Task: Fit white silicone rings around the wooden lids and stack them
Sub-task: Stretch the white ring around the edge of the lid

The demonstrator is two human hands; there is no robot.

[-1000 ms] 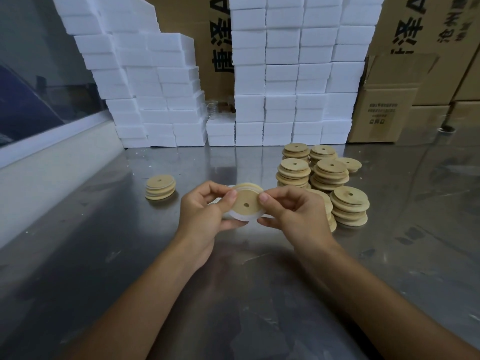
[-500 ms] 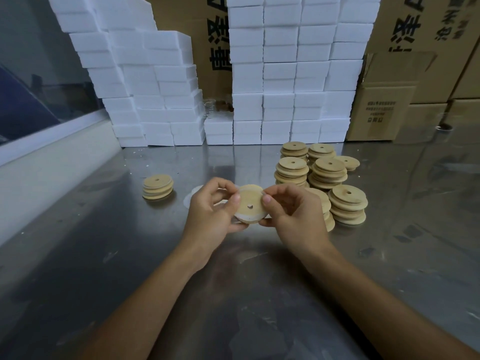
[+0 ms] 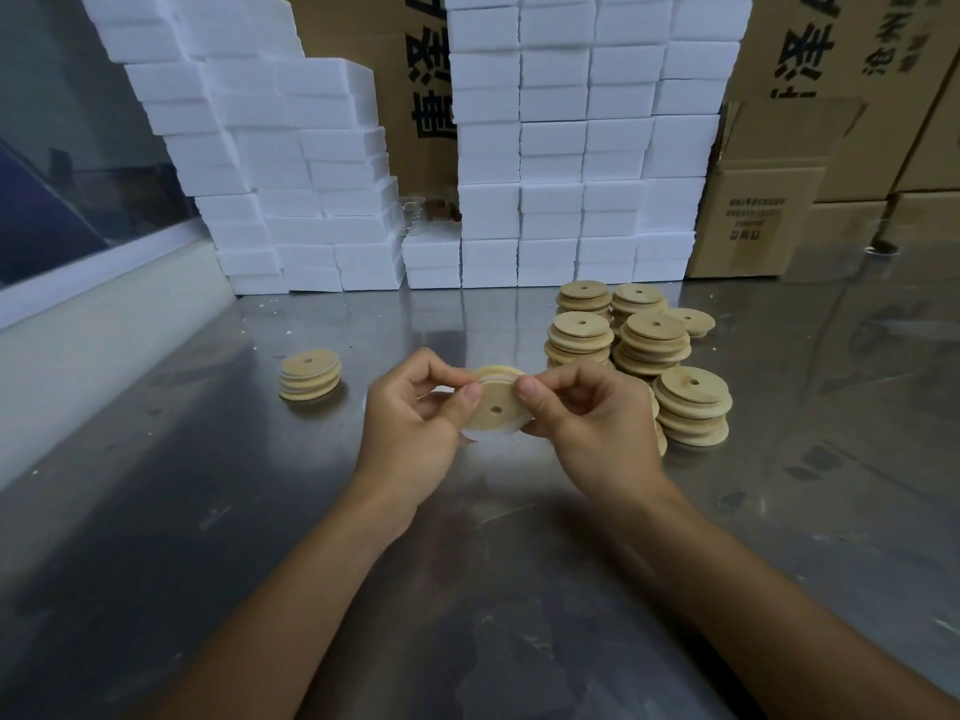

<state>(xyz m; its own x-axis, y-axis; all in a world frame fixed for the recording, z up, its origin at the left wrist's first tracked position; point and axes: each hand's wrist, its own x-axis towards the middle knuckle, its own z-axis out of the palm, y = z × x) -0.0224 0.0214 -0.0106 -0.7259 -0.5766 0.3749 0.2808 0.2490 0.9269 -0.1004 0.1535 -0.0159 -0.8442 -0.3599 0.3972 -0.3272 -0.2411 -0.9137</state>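
At centre frame, your left hand (image 3: 410, 423) and right hand (image 3: 587, 418) pinch one wooden lid (image 3: 496, 407), thumbs curled on its face. A white ring (image 3: 488, 433) that bulged left a second ago now hugs its lower edge, nearly seated. Bare lids (image 3: 649, 340) wait upper right; the finished stack (image 3: 310, 374) sits left.
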